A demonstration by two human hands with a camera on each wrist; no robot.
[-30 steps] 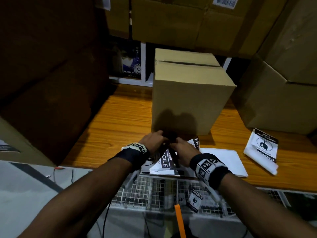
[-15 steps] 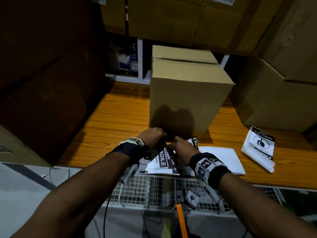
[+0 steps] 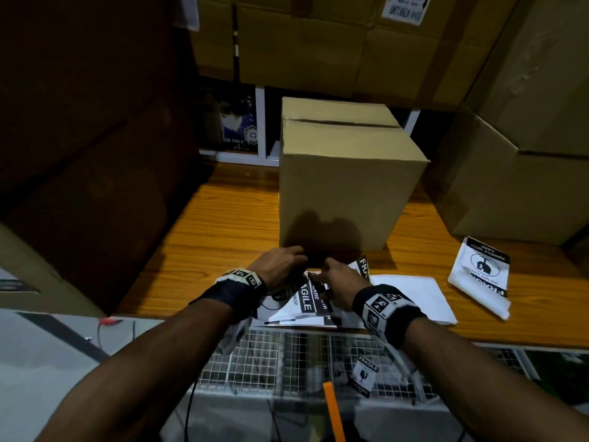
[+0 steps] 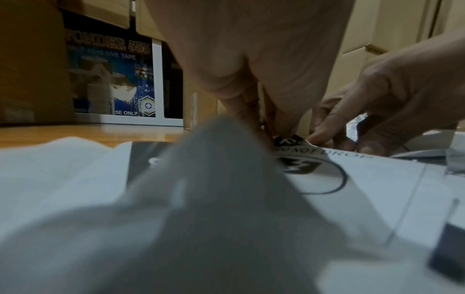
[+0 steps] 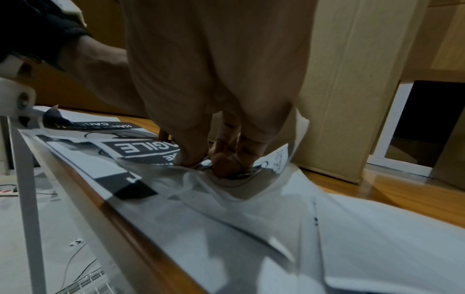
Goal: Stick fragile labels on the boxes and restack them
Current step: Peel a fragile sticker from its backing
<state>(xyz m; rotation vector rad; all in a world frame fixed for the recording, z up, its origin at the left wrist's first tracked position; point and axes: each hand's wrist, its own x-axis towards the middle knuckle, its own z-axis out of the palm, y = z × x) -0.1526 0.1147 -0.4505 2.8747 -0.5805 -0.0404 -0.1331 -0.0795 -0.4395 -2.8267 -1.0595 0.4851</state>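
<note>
A plain brown cardboard box [image 3: 344, 183] stands upright on the wooden table [image 3: 216, 237], just beyond my hands. In front of it lies a pile of white-and-black fragile labels [image 3: 302, 303] near the table's front edge. My left hand [image 3: 283, 266] and right hand [image 3: 334, 279] meet over the pile, fingertips together. In the left wrist view my left hand [image 4: 274, 135] pinches a black label corner [image 4: 289, 142]. In the right wrist view my right hand [image 5: 208, 161] pinches a curled sheet [image 5: 239, 187] of the same pile.
Large cardboard boxes [image 3: 516, 173] crowd the right and back of the table, and a dark one [image 3: 79, 154] fills the left. Another label sheet [image 3: 481, 275] lies at the right. A wire rack [image 3: 302, 365] with a small fragile label [image 3: 363, 374] sits below the table edge.
Both hands stay together over the label pile, working at one sheet's edge. Only the head view has shifted slightly.
</note>
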